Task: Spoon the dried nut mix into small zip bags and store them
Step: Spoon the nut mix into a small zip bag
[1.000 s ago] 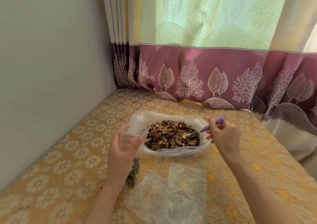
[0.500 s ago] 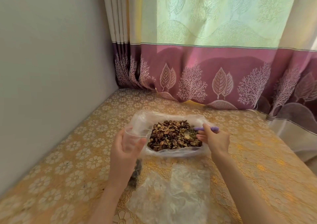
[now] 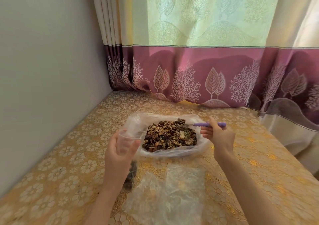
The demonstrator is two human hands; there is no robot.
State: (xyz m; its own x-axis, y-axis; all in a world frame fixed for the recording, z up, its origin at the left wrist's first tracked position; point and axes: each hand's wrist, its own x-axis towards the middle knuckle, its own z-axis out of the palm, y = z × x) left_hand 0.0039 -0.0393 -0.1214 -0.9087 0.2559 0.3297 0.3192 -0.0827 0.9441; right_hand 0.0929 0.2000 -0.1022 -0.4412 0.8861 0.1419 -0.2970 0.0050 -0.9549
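Two hands busy: left hand (image 3: 119, 151) grips small zip bag (image 3: 126, 142) mouth-up beside nut mix (image 3: 170, 136); right hand (image 3: 217, 136) pinches purple spoon (image 3: 209, 124), handle levelled since a second ago, bowl dug into pile on bench (image 3: 259, 155). Next scoop likely loading.

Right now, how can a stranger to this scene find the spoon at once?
Find the large clear bag of dried nut mix on the gold floral tablecloth. At its right edge, the right hand grips the spoon. Its purple handle is the only purple object on the table.
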